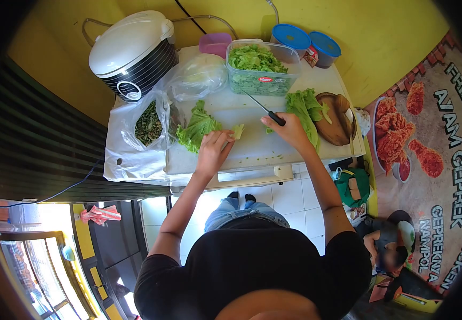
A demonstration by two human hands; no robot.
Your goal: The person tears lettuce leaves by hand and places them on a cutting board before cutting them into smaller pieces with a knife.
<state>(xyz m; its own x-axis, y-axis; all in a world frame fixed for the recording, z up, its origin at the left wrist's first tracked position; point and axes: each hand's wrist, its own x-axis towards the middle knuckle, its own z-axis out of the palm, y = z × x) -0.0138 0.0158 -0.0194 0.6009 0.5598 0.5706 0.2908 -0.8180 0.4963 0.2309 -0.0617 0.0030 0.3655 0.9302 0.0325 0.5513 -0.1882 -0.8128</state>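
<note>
My right hand (290, 129) is closed around the black handle of a knife (275, 117), its thin blade slanting up and left toward the clear plastic container (265, 85). Chopped lettuce (255, 57) fills that container. With its fingers bent, my left hand (216, 145) grips a green lettuce leaf (196, 127) near the pale stem end, over the white work surface (241, 114). More lettuce leaves (304, 109) lie just beyond my right hand, partly under it. A round brown wooden board (333, 120) is to their right.
A rice cooker (132, 50) stands at the back left, near a plastic bag of dark chopped greens (148, 125) and a wrapped pale vegetable (201, 74). Blue-lidded tubs (290, 37) and a purple container (215, 44) line the wall. Another person (385, 245) sits at lower right.
</note>
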